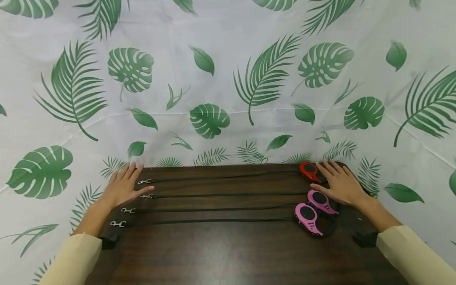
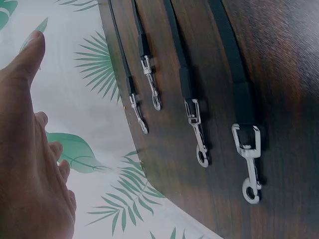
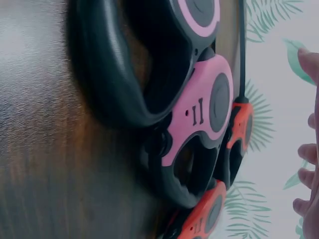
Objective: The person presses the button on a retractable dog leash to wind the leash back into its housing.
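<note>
Several retractable dog leashes lie stretched side by side across the table. On the right are two pink leash handles (image 1: 306, 217) and a red leash handle (image 1: 309, 171); the right wrist view shows a second red leash handle (image 3: 205, 216), hidden by my hand in the head view. Their black straps (image 1: 228, 194) run left and end in silver snap hooks (image 2: 249, 164). My left hand (image 1: 122, 188) is held flat with fingers spread beside the hooks, thumb near the second one. My right hand (image 1: 343, 186), also spread and holding nothing, is over the handles' far right side.
The dark wooden table (image 1: 221, 253) has rounded far corners. A white cloth (image 1: 221, 87) printed with green leaves hangs behind it and shows along both sides. Black wrist bands (image 1: 109, 241) sit at the cuffs of the cream sleeves (image 1: 73, 257).
</note>
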Demonstrator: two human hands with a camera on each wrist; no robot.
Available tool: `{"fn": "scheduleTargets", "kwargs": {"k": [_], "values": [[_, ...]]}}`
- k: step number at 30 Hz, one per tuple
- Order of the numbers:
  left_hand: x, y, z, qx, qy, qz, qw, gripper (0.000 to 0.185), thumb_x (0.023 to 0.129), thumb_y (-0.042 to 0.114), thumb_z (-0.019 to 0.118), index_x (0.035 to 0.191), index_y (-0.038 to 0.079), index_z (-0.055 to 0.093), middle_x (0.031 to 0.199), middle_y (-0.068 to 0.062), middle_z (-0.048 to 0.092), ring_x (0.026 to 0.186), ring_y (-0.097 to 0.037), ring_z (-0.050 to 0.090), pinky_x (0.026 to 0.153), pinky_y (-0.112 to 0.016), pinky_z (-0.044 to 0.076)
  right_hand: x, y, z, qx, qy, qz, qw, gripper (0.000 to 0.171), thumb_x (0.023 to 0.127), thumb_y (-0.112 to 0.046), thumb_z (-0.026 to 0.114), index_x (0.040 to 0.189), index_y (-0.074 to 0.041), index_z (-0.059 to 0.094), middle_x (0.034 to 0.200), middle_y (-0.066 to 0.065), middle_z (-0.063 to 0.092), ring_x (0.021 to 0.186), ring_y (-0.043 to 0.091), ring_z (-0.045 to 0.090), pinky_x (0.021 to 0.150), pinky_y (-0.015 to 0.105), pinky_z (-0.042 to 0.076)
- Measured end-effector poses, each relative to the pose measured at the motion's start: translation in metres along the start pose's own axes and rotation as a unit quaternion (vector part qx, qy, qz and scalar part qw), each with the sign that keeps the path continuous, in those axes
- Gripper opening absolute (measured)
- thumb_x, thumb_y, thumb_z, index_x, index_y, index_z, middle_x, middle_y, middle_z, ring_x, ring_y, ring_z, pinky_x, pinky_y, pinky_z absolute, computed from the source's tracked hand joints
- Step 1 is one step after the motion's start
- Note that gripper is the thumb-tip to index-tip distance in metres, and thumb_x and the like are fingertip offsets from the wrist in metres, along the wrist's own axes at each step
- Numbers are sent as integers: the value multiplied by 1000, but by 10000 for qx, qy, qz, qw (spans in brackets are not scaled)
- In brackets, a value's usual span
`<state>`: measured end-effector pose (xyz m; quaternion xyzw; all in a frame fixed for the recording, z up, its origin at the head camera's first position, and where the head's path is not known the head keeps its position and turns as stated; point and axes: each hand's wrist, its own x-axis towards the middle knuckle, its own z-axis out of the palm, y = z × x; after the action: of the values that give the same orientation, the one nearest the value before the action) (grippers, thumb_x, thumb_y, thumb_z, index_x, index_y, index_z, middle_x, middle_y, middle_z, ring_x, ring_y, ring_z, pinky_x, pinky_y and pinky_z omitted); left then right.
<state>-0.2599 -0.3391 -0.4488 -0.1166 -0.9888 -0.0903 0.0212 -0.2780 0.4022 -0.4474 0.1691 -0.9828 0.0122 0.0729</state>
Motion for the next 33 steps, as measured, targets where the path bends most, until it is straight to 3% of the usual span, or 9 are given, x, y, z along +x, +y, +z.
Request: {"fn": "scheduleTargets", "kwargs": {"k": [7,15,22,28,33], "values": [[-11,1,4,25,121,115,9999,105,97,71,59,168,3,22,170,-33,17,156,-54,16,122,-75,9,-10,-4,0,-69,-143,10,9999,97,97,-68,62,165,-5,33,166,30,33,152,55,27,119,75,19],[-25,2,9,-133,336,292,9989,103,94,67,66,167,6,26,170,-32,22,156,-53,19,121,-76,11,-21,-7,1,-20,90,-192,9998,93,96,-63,67,163,-6,37,163,31,39,150,55,32,119,74,22],[-42,5,13,-45,248,285,9993,102,93,66,68,166,6,29,169,-31,25,155,-53,22,121,-75,15,-32,-9,5,19,19,-308,9995,92,97,-63,66,163,-5,38,164,30,38,151,54,30,121,73,21],[-57,4,18,-130,276,371,9988,102,92,65,70,167,10,29,169,-29,26,155,-52,23,121,-74,17,-45,-13,7,38,9,-364,9993,92,97,-64,65,164,-7,37,164,29,38,152,53,30,127,67,11],[-63,0,21,-123,431,670,9967,100,90,62,74,166,11,33,167,-30,31,152,-53,29,119,-73,22,-55,-16,10,88,127,-473,9988,91,98,-64,65,163,-6,39,163,27,42,151,50,35,130,58,7]]}}
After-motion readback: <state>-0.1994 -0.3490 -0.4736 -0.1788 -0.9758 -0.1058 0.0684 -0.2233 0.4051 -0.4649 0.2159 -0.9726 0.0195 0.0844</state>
